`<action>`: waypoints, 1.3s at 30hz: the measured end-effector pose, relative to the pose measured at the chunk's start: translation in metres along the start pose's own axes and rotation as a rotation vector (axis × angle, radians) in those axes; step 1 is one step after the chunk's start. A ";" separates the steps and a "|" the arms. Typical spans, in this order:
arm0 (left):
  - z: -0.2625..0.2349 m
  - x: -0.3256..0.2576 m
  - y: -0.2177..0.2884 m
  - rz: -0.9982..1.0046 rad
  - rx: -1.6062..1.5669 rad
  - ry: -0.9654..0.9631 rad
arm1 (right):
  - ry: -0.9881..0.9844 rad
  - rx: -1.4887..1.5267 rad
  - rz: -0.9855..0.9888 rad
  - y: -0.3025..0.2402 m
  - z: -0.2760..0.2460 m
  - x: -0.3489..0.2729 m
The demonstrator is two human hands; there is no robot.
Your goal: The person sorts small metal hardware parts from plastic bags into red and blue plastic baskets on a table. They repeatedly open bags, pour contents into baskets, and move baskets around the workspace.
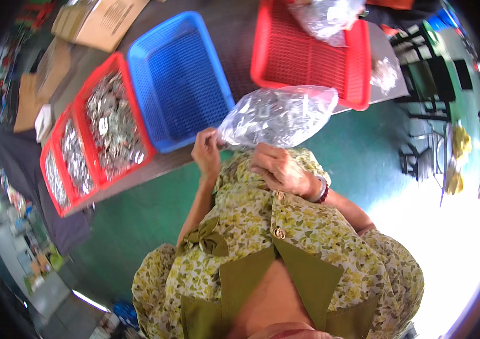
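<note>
A clear plastic bag (278, 116) full of small, shiny metal-looking pieces lies across the table's front edge, close to my body. My left hand (206, 151) pinches its gathered left end between thumb and fingers. Curled against the bag's near side, my right hand (279, 168) has its fingers closed on the plastic. Just beyond my left hand stands a blue plastic basket (177, 73) with nothing visible inside. What my right fingertips grip exactly is hidden under the hand.
Red baskets (116, 116) of small silvery parts line the table's left side. A larger red basket (296, 62) at the far right holds another clear bag (330, 17). Cardboard boxes (101, 22) sit at the back left. Dark stools (420, 158) stand off to the right.
</note>
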State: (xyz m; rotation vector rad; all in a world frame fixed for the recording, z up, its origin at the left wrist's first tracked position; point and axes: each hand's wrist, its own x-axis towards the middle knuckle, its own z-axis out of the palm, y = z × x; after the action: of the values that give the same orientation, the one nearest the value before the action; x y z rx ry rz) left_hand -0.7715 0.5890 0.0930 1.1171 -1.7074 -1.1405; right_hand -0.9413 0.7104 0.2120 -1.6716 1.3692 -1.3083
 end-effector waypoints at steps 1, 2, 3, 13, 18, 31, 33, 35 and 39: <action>-0.007 0.004 -0.002 0.077 0.057 -0.063 | 0.188 -0.135 -0.034 0.016 -0.006 -0.013; -0.011 0.007 -0.002 0.128 0.101 -0.132 | 0.500 0.061 0.216 0.041 -0.015 -0.033; -0.014 0.011 0.000 0.181 0.155 -0.181 | 0.675 -0.103 0.355 0.049 -0.041 -0.030; -0.030 0.081 0.084 0.508 0.638 -0.572 | 1.058 0.294 0.543 0.144 -0.080 -0.080; 0.090 0.097 0.167 0.758 0.287 -0.956 | 1.106 0.140 0.473 0.145 -0.071 -0.076; 0.235 0.101 0.131 1.428 0.332 -1.150 | 1.002 0.569 0.506 0.176 -0.076 -0.096; 0.228 0.103 0.117 1.434 0.242 -1.087 | 0.874 0.553 0.459 0.164 -0.087 -0.099; 0.221 0.100 0.119 1.415 0.174 -1.049 | 0.818 0.591 0.432 0.155 -0.095 -0.097; 0.220 0.097 0.117 1.406 0.127 -0.985 | 0.837 0.803 0.441 0.172 -0.087 -0.099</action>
State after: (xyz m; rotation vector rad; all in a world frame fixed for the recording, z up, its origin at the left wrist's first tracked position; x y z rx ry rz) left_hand -1.0322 0.5791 0.1531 -0.8384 -2.5090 -0.5638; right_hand -1.0814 0.7668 0.0572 -0.2519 1.2337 -1.9907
